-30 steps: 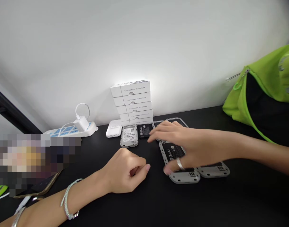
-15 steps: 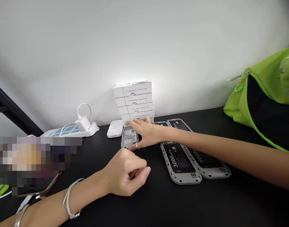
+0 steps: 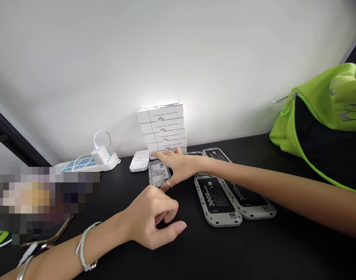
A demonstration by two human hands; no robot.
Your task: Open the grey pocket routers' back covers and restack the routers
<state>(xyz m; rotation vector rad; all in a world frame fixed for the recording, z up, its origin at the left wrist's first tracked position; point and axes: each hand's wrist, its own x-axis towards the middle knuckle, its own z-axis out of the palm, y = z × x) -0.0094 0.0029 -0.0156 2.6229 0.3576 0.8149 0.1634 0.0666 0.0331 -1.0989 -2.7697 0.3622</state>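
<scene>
The right hand (image 3: 179, 167) reaches across the desk (image 3: 253, 252) to a small grey device (image 3: 157, 172) lying label-up just in front of a stack of white boxes (image 3: 163, 126). Its grip is spread wide. The fingers lie long over the device's right edge, with the tips at the foot of the stack, and a ringed finger bends against the near right corner. I cannot tell whether it has actually caught hold.

The left hand (image 3: 154, 217) rests on the desk just short of the device, its grip curled into a loose fist with nothing seen in it.

Two grey trays with black batteries (image 3: 217, 200) lie under the right forearm. A white power strip (image 3: 87, 163) sits far left and a green bag (image 3: 318, 128) far right.
</scene>
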